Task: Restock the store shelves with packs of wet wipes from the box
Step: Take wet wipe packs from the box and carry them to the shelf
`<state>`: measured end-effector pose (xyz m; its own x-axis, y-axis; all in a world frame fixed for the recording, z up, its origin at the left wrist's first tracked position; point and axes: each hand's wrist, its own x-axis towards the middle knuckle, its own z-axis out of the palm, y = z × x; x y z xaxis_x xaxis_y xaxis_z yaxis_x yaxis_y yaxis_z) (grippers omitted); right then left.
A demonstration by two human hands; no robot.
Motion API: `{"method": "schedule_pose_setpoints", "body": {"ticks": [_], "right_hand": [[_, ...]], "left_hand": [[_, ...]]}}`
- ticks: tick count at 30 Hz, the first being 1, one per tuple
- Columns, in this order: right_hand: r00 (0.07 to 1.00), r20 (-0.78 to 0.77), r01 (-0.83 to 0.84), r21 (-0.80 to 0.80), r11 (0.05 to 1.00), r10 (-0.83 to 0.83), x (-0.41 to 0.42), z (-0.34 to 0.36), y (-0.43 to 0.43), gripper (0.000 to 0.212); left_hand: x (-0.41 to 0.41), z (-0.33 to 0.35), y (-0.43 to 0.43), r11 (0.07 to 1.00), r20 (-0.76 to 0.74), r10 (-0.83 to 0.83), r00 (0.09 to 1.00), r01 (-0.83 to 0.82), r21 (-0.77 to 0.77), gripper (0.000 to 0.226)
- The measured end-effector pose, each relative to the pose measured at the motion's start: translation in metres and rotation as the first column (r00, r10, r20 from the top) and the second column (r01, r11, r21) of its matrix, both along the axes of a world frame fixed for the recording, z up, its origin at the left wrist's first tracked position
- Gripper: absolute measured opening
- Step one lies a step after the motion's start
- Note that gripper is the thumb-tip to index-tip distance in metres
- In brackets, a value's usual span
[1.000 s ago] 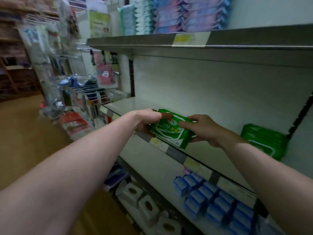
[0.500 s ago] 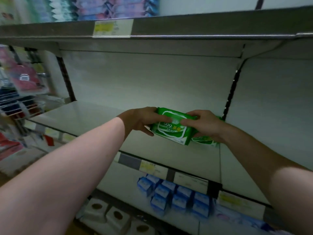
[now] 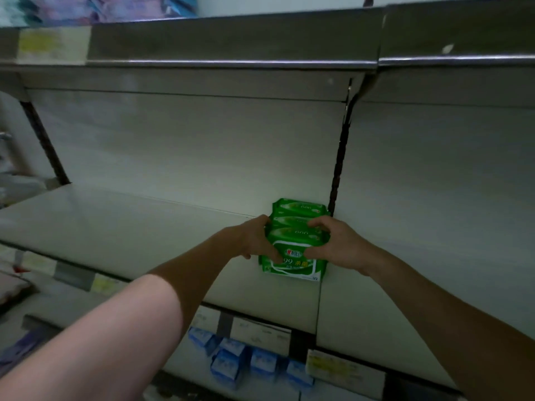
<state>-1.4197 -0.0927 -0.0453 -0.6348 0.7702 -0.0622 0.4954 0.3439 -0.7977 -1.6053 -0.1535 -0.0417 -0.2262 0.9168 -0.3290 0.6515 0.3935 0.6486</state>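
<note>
glossy green plastic wipes pack (image 3: 293, 263), flat and rectangular with a white label, lies on the smooth pale metal shelf (image 3: 115, 227). it sits just in front of more green packs (image 3: 298, 211) lined up toward the back panel, beside the black slotted upright (image 3: 337, 175). left hand (image 3: 253, 241) and right hand (image 3: 337, 247) flank it, fingers curled and clamped on its left and right edges. small blue packs (image 3: 231, 360) on the shelf below.

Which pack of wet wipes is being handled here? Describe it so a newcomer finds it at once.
On the middle shelf, beside the dark slotted upright, sits a cluster of green packs. The one meant is the frontmost pack, gripped by the left hand and right hand. It alone shows its white-framed label.
</note>
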Motion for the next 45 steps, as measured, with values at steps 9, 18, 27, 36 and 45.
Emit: {"method": "schedule_pose_setpoints", "body": {"ticks": [9, 18, 27, 36, 45], "right_hand": [[0.992, 0.127, -0.042, 0.291, 0.956, 0.005, -0.006, -0.022, 0.004, 0.058], [0.936, 0.342, -0.138, 0.563, 0.815, -0.078, -0.018, -0.018, -0.011, 0.054], [0.831, 0.537, -0.144, 0.46, 0.876, -0.146, -0.032, -0.007, -0.006, 0.092], [0.774, 0.611, -0.177, 0.462, 0.869, -0.166, -0.04, -0.005, -0.003, 0.066], [0.806, 0.578, -0.263, 0.54, 0.8, -0.125, -0.047, 0.008, -0.014, 0.047]], "left_hand": [[0.002, -0.006, 0.013, 0.999, -0.175, -0.037, 0.984, 0.034, -0.018, 0.085], [-0.005, -0.005, 0.016, 0.996, -0.306, -0.091, 0.948, 0.081, -0.046, 0.076], [0.0, 0.0, 0.028, 0.952, -0.66, -0.306, 0.686, 0.237, -0.196, 0.127], [-0.004, -0.003, 0.036, 0.926, -0.714, -0.378, 0.589, 0.241, -0.292, 0.121], [-0.004, 0.001, 0.024, 0.94, -0.746, -0.341, 0.572, 0.2, -0.277, 0.113]]}}
